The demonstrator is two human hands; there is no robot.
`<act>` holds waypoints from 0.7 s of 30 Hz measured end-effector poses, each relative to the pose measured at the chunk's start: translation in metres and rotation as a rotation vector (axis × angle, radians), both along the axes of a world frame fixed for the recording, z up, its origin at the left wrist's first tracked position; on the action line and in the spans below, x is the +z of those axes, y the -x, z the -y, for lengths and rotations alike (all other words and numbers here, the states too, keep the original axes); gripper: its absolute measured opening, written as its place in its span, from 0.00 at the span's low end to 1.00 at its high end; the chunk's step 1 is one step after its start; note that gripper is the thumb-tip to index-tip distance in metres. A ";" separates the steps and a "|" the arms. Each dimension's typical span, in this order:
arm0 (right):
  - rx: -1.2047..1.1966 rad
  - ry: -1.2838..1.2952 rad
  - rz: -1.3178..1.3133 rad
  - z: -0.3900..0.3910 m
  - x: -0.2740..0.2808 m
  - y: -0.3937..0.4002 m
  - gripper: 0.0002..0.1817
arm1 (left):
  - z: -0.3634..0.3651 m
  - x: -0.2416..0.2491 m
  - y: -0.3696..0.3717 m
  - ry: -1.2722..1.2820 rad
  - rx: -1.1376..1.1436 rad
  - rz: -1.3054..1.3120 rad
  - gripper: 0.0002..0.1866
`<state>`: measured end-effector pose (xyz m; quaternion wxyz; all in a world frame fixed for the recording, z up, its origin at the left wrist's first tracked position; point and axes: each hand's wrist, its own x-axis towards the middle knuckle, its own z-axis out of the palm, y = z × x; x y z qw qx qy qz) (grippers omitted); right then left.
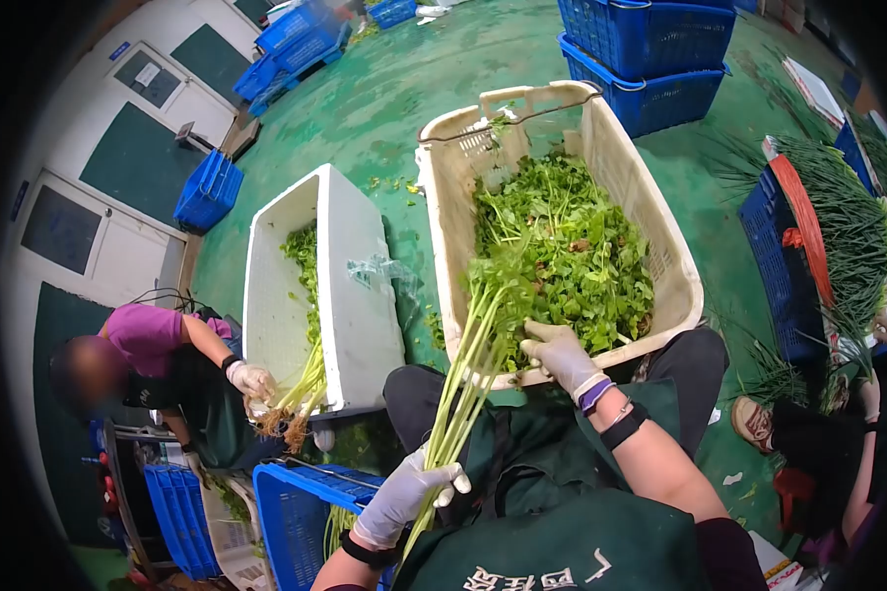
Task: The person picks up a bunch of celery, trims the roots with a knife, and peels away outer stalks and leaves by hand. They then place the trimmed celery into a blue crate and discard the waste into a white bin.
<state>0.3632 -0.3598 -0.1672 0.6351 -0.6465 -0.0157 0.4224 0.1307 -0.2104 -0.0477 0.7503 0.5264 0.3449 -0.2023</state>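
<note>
My left hand (414,492), in a whitish glove, is closed around the lower stalks of a bunch of celery (475,340). The pale green stalks slant up and away, and their leafy tops reach over the near part of a cream plastic crate (675,231). Above that crate's near rim is my right hand (564,360), also gloved. Its fingers are slightly bent and apart beside the celery, with nothing visible between them. Loose green leaves (586,246) fill much of the crate, which stands in front of my knees.
A white foam box (365,286) with more celery stands left; a co-worker's gloved hand (251,382) holds rooted stalks there. Below is a blue crate (286,507). Stacked blue crates (650,89) stand behind. Another person sits right, beside bundled long green stems (843,217).
</note>
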 end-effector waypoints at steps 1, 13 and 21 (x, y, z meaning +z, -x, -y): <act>0.002 0.001 0.001 0.003 -0.001 -0.002 0.32 | -0.002 0.001 0.001 0.001 0.002 0.001 0.21; 0.030 -0.466 -0.488 0.009 0.007 -0.001 0.09 | -0.014 0.000 0.019 0.402 0.211 0.050 0.20; 0.033 -0.746 -0.716 -0.008 -0.026 0.007 0.15 | -0.008 0.013 0.029 0.449 0.322 0.070 0.21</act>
